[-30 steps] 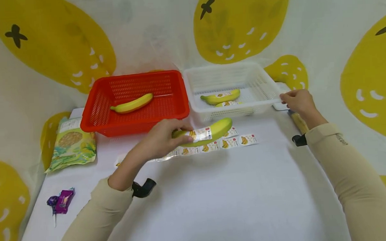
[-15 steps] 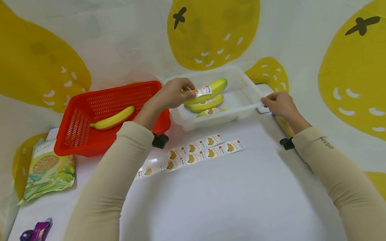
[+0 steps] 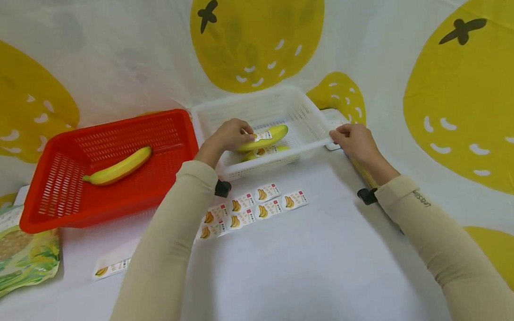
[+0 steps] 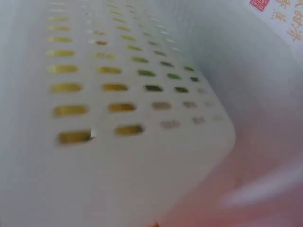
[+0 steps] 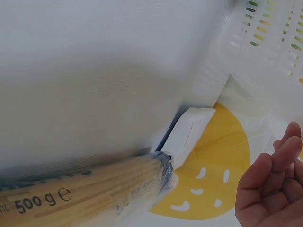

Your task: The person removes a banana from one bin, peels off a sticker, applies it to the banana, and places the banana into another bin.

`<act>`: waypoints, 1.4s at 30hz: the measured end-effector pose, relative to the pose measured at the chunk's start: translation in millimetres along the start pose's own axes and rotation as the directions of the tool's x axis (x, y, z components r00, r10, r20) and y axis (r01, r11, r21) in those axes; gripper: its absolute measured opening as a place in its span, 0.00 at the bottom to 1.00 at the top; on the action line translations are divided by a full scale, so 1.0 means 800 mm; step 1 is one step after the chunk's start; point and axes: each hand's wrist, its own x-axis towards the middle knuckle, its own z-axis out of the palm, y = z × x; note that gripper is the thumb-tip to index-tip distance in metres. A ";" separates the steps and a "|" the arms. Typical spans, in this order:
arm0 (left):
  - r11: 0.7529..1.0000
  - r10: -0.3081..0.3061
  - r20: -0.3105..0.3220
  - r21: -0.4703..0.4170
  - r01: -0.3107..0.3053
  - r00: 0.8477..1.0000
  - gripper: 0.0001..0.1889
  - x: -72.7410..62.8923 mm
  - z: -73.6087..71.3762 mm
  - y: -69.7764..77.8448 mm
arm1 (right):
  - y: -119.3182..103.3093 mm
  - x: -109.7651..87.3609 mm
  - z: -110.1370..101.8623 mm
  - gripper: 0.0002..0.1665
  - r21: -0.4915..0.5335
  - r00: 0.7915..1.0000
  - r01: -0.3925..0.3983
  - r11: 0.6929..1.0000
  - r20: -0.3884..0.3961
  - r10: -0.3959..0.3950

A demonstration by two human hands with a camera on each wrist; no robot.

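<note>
My left hand (image 3: 229, 137) reaches into the white plastic basket (image 3: 263, 166) and holds a yellow banana (image 3: 276, 133) with a printed label on its side. Partly covered by that banana, another labelled banana (image 3: 261, 153) lies in the same basket. With thumb and fingers, my right hand (image 3: 359, 145) pinches the basket's right front corner; in the right wrist view the fingers are bent beside the basket. Only the basket's slotted wall (image 4: 156, 156), with yellow and green showing through the slots, fills most of the left wrist view.
A red basket (image 3: 114, 209) with one banana (image 3: 119, 167) stands to the left. Banana-printed labels (image 3: 252, 210) lie in front of the white basket. A snack bag (image 3: 28, 260) is at far left. A clear pack marked 500 g (image 5: 85, 196) lies below my right arm.
My left hand has carried the labelled banana from above the label strips back into the white basket and lowered it there. My right hand stays on the basket's corner. The head view has shifted right.
</note>
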 end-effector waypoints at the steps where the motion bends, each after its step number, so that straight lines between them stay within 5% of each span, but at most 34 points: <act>1: 1.000 -0.002 0.002 0.015 0.002 1.000 0.17 0.002 0.002 -0.001 | 0.000 -0.001 0.000 0.29 -0.001 1.000 0.002 1.000 -0.005 -0.002; 8: 0.995 -0.060 -0.028 0.073 0.062 0.998 0.19 0.011 0.012 -0.009 | 0.000 -0.001 0.003 0.28 0.005 0.999 0.007 1.000 -0.034 -0.007; 30: 0.988 -0.101 -0.098 0.105 0.112 0.990 0.22 0.028 0.024 -0.012 | -0.002 -0.003 0.004 0.27 0.030 0.999 -0.003 1.000 -0.053 0.004; 42: 0.994 -0.091 -0.130 0.049 0.098 0.987 0.21 0.006 0.015 -0.002 | 0.003 -0.002 0.005 0.28 0.037 0.998 -0.008 0.999 -0.063 0.010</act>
